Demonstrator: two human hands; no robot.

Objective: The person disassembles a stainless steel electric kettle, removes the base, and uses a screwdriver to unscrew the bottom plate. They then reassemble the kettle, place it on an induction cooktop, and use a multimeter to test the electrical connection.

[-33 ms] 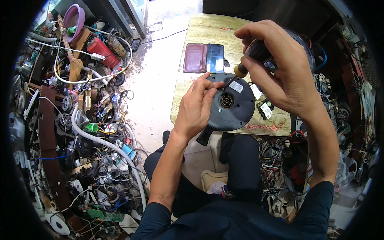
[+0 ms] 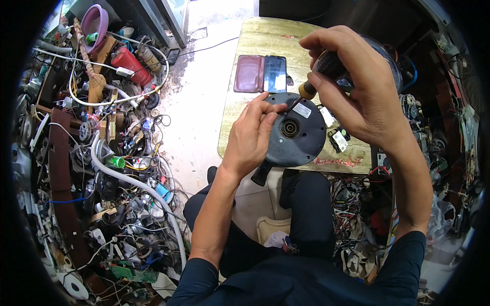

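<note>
Showing hardly any change: wrapping right hand (image 2: 365, 86) round screwdriver (image 2: 328, 65), slanted over black round housing (image 2: 309, 140) at near edge of table (image 2: 249, 43); bending left hand (image 2: 248, 135) over its left rim, with thumb and forefinger parted, hold unclear.

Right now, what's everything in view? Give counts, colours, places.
Table: 1, yellowish wood-grain, centre
Round handled appliance: 1, black, table's near edge
Screwdriver: 1, black and yellow, over the appliance
Phone: 1, black, on table
Cover flap: 1, maroon, left of phone
Small parts: at least 2, black and white, right of appliance
Basin: 1, purple, upper left
Container: 1, red, below basin
Hose: at least 1, grey, left
Scrap: uncountable, mixed colours, both sides
Legs: 2, dark-clothed, lower centre
Left fingers: one set, bare, by screwdriver tip
Right fingers: one set, bare, around screwdriver
</note>
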